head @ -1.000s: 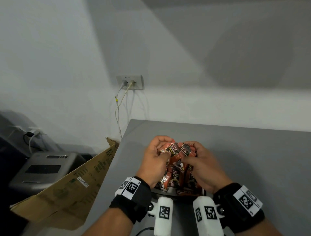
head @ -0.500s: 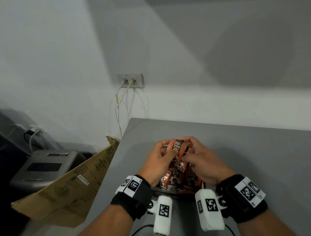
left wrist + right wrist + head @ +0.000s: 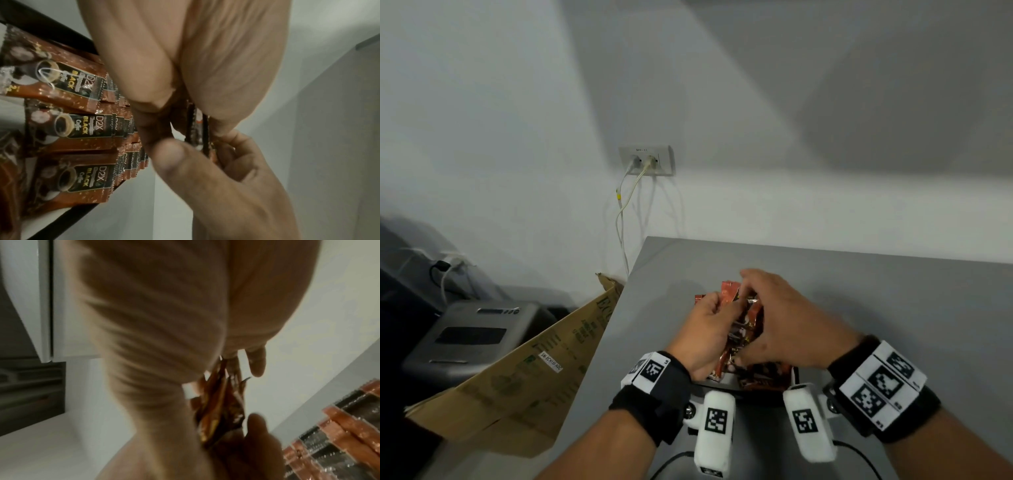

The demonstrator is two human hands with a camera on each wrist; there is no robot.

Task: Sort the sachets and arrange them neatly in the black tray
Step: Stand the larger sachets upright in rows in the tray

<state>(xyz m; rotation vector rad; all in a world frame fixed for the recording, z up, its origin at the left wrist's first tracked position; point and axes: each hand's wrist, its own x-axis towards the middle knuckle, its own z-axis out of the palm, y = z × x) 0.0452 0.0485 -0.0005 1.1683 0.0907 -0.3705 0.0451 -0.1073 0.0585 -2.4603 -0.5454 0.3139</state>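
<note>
Both hands hold a bundle of orange-brown coffee sachets [image 3: 743,330] upright just above the black tray [image 3: 753,394]. My left hand [image 3: 722,308] grips the bundle's left side. My right hand [image 3: 760,308] curls over its top and right side, thumb low. In the left wrist view, sachets labelled black coffee [image 3: 82,129] lie in overlapping rows inside the tray [image 3: 61,30], and fingers pinch the bundle [image 3: 197,128] edge-on. The right wrist view shows the bundle [image 3: 218,404] between the two hands, with tray sachets [image 3: 339,426] at lower right.
The tray sits on a grey table [image 3: 876,308] near its left edge [image 3: 613,342]. A cardboard box [image 3: 524,373] leans beside the table on the left, with a grey machine [image 3: 472,335] behind it. A wall socket [image 3: 647,160] with cables is on the wall behind.
My right hand has slid over the top of the bundle and now covers most of it. The sachet labels that faced me are hidden. Both hands stay above the tray.
</note>
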